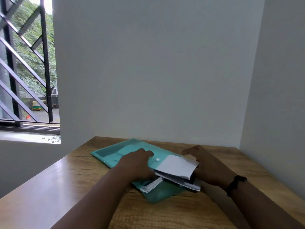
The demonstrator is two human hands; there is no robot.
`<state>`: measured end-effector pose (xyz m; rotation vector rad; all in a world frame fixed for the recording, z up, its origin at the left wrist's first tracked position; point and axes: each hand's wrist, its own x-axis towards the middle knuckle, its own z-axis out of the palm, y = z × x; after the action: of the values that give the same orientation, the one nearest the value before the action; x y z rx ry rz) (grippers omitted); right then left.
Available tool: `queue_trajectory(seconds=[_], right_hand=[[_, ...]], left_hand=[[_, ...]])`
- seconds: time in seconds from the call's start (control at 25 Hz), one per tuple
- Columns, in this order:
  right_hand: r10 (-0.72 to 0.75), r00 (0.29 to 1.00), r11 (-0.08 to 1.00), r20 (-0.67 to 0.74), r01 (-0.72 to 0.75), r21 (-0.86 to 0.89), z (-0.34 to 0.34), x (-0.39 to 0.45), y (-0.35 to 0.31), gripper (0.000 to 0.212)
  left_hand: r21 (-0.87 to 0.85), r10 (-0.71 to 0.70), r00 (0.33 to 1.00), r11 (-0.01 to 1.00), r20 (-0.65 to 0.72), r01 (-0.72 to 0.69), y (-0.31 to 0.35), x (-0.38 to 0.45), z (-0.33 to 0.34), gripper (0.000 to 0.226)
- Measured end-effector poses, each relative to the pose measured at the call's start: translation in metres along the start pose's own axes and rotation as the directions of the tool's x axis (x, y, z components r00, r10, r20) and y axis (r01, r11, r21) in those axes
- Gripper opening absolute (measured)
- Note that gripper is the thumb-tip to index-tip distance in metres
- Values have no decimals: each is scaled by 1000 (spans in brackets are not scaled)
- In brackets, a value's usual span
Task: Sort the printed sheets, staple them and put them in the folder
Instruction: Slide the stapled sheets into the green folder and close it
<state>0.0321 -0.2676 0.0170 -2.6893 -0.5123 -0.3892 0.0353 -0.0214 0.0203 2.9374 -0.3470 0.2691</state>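
Grey walls (156, 63) meet in a corner behind the work area, with a barred window (28, 63) at left giving onto trees and a road. A wooden desk (66, 187) stands against the corner, its left edge catching light from the window. On the desk lies a teal plastic folder (115, 152), set diagonally, far corner toward the wall, near corner toward the person. Its flap carries a white snap button (157, 159) near the middle. A bundle of white sheets (177, 167) rests across the near right part of the folder, its top sheet blank side up and slightly curled; whether it sits inside the pocket or merely on top cannot be told. A second, smaller wad of sheets (151, 185) protrudes at the folder's near edge, just below the first. A dark object shows at the right end of the bundle, too hidden to identify. The left hand (137, 161) lies on the folder, fingers reaching forward and flat, pressing it down beside the button, gripping nothing. The right hand (206, 164) is at the right end of the bundle, fingers curled round its far edge, grasping the sheets. A dark band (235, 185) circles the right wrist.
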Motion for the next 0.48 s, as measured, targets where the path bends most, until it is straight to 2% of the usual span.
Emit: queue_trajectory(seconds=[0.08, 0.16, 0.24, 0.28, 0.32, 0.4, 0.48], right_hand=[[-76, 994, 996, -82, 72, -46, 0, -1, -8, 35], [-115, 979, 992, -165, 123, 39, 1, -5, -19, 25], [-31, 978, 976, -206, 74, 203, 1, -9, -28, 27], [56, 981, 948, -187, 7, 319, 0, -9, -31, 26], [161, 979, 882, -127, -85, 464, -1, -10, -33, 23], [339, 935, 658, 104, -314, 684, -3, -10, -35, 13], [407, 885, 559, 226, -437, 705, -7, -9, -29, 12]], left_hand=[[-17, 6, 993, 1000, -121, -8, -2, 0, -3, 61], [-73, 4, 962, 997, -273, -25, -2, -2, -9, 45], [-167, -32, 914, 985, -403, -39, -1, -2, -14, 33], [-216, -62, 887, 976, -457, -42, -1, -2, -16, 30], [-261, -101, 856, 964, -506, -40, -1, -2, -18, 29], [-331, -181, 796, 943, -578, -27, -2, -3, -20, 30], [-355, -216, 769, 935, -602, -15, -2, -3, -18, 33]])
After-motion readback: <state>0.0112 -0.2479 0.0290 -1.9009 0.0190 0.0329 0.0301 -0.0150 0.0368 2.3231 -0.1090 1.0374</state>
